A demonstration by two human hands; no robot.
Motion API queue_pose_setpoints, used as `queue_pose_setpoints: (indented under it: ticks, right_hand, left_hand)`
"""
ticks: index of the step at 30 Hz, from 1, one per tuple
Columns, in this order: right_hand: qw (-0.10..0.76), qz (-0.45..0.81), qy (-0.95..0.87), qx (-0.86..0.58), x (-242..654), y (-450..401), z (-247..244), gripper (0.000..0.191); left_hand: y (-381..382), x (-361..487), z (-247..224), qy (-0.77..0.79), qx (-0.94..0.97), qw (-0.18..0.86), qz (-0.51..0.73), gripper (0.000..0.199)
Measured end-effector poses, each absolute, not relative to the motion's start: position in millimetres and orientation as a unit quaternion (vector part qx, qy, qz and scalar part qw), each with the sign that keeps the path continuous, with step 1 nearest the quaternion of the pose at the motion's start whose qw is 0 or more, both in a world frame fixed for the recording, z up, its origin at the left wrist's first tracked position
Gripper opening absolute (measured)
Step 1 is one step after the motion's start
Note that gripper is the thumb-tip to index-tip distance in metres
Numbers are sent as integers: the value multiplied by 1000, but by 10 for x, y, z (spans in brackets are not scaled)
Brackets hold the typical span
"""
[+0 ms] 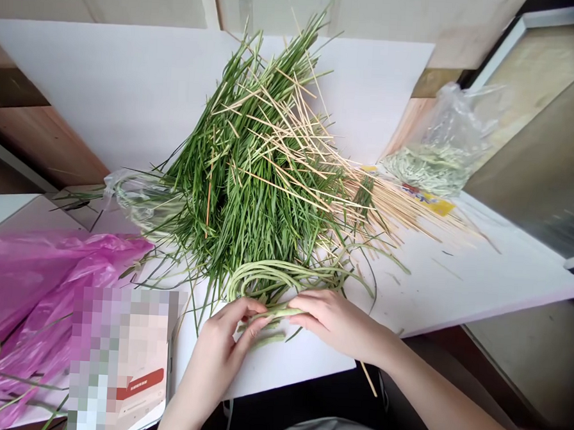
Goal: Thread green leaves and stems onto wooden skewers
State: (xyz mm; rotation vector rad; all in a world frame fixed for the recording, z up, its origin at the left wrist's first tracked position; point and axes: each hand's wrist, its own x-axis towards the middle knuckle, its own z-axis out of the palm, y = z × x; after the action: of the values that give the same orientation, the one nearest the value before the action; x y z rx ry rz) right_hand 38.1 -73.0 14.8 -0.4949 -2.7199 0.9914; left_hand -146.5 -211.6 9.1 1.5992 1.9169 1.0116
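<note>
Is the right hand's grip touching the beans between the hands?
Touching. The head view shows the right hand's grip pinching the beans, no gap showing.

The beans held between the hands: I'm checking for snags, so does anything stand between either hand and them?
Nothing visible does: the left hand and right hand both touch the held beans directly. The looped beans and leafy green pile lie beyond, not between.

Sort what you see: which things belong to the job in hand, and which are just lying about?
Likely belong:
held green strands
looped green strands
leafy greens
thin sticks

Apparently lying about:
pink plastic bag
lit screen
</note>
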Motion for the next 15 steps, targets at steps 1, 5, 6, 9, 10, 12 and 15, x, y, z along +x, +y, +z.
queue_pose_setpoints:
  ticks: [1,5,6,9,10,12,15]
  right_hand:
    - [95,327,-923,-177,387,-729,158,21]
    - [78,341,-916,-195,389,-775,207,25]
    - [72,355,-911,-195,387,-799,230,26]
    - [56,403,-895,-184,390,-872,326,32]
    - [54,415,-890,-179,394,-887,359,32]
    - [51,431,-885,-168,401,-893,413,32]
    - [45,443,-884,-143,418,-840,451,31]
  left_hand:
    - [-2118,-1468,92,697,585,206,361,15]
    - [-2116,-1373,94,692,649,114,296,16]
    - [-2117,-1337,93,688,667,86,274,16]
    - [-2129,-1249,93,672,705,33,223,18]
    - [-2135,-1231,101,669,711,33,214,22]
    - [-2145,-1211,135,666,713,62,211,28]
    - [-2157,-1202,223,665,685,175,238,30]
